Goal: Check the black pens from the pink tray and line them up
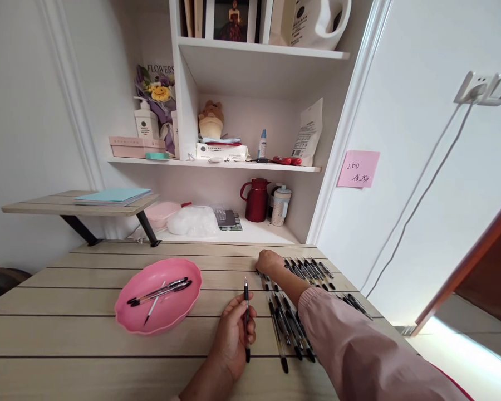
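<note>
My left hand (230,337) is closed round a black-and-clear pen (246,318), which points tip up above the wooden table (87,340). Farther off, my right hand (269,261) reaches across, its fingers curled down at the left end of a row of pens (307,272); what those fingers hold, if anything, is hidden. Under my right forearm, several pens (280,334) lie in a loose group beside my left hand. To the left, a pink scalloped dish (129,320) contains two dark pens (161,291) and a thin white refill-like stick (153,307).
A few more pens (354,304) lie by the table's right edge. At the back left stands a raised wooden shelf (33,206) with blue paper (113,195). Behind the table, a cubby holds a red jug (257,201), a pale tumbler (280,206) and a plastic bag (194,221).
</note>
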The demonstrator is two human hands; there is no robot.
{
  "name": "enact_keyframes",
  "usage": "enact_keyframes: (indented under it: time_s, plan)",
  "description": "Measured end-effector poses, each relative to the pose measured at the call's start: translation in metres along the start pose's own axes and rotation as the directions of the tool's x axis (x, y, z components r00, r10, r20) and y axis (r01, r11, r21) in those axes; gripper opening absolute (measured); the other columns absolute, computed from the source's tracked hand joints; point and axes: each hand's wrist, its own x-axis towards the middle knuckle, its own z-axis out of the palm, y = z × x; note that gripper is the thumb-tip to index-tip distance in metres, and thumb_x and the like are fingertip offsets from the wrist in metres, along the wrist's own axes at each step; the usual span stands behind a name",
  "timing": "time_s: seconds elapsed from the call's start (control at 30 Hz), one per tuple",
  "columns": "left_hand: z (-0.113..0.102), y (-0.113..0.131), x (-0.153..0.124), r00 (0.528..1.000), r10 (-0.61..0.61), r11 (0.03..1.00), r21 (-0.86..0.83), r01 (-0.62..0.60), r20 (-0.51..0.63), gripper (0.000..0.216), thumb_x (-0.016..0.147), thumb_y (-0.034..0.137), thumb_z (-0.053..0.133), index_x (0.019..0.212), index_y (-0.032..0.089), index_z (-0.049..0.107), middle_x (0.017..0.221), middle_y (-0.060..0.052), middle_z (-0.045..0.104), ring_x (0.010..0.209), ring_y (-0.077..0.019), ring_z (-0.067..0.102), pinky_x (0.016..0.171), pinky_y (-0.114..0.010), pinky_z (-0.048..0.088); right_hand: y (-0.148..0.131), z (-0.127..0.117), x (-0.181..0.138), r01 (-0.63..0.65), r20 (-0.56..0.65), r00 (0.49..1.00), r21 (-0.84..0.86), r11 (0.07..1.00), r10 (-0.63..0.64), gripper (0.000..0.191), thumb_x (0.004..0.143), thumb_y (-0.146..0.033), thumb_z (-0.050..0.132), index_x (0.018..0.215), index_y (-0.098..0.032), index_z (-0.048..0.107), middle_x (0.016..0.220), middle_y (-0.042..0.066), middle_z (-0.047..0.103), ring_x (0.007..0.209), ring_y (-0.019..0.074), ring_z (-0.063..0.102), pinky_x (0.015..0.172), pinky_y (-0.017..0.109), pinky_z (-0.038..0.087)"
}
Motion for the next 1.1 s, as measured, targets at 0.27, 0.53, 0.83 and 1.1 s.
enact_keyframes:
  time_s: [0.27, 0.53, 0.83, 1.1]
  plan:
    - [-0.002, 0.0, 0.001, 1.0, -0.009, 1.0, 0.004, 0.009, 0.009, 0.033, 0.066, 0.03, 0.062, 0.098, 0.021, 0.056, 0.062, 0.004, 0.053, 0.04, -0.0036, 0.04, 0.038, -0.017, 0.021, 0.0, -0.013, -0.011, 0.007, 0.016, 1.0, 0.22, 0.976, -0.011, 0.03, 0.07, -0.027, 0.058, 0.095, -0.01, 0.061, 0.111, 0.021, 0.058, 0.103, 0.0271, 0.054, 0.077, 0.031, 0.041]
    - [0.003, 0.002, -0.004, 1.0, 0.028, 0.999, 0.026, -0.028, 0.012, 0.03, 0.065, 0.036, 0.064, 0.087, 0.019, 0.053, 0.062, 0.004, 0.053, 0.039, -0.0026, 0.038, 0.038, -0.016, 0.02, -0.003, -0.005, -0.088, -0.004, 0.209, 0.948, 0.76, 0.65, -0.238, 0.045, 0.079, -0.058, 0.037, 0.078, -0.017, 0.055, 0.069, 0.003, 0.063, 0.056, 0.0089, 0.058, 0.048, 0.018, 0.037]
    - [0.005, 0.002, -0.01, 0.999, 0.022, 0.994, 0.105, -0.027, 0.047, 0.027, 0.064, 0.036, 0.065, 0.079, 0.018, 0.052, 0.057, 0.006, 0.051, 0.035, -0.0006, 0.032, 0.036, -0.016, 0.01, -0.003, 0.007, -0.117, 0.012, 0.038, 0.971, 0.978, 0.209, -0.236, 0.038, 0.057, -0.052, 0.064, 0.06, -0.017, 0.052, 0.046, -0.005, 0.049, 0.042, 0.0066, 0.04, 0.048, 0.022, 0.033]
    - [0.007, 0.001, -0.012, 0.995, 0.013, 0.99, 0.14, -0.026, 0.094, 0.026, 0.065, 0.038, 0.065, 0.074, 0.018, 0.05, 0.056, 0.007, 0.05, 0.033, 0.0007, 0.027, 0.035, -0.016, 0.009, 0.0, 0.002, -0.129, -0.008, 0.074, 0.963, 0.969, 0.246, -0.261, 0.034, 0.057, -0.046, 0.067, 0.06, -0.016, 0.053, 0.055, -0.003, 0.053, 0.046, 0.0057, 0.041, 0.048, 0.021, 0.033]
